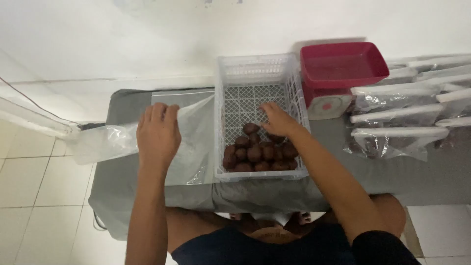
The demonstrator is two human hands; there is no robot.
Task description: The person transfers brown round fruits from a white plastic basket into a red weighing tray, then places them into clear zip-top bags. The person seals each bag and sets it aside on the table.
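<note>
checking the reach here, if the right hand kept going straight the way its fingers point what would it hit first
Probably the bare lattice floor of the white crate; the right hand points up-left past the brown fruit, though depth is unclear.

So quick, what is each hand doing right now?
Left hand: closed on the clear plastic bag.
Right hand: down in the white crate, over the brown fruit; grip cannot be told.

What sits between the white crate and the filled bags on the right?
The head view shows a red scale with its red tray between the crate and the bags.
</note>
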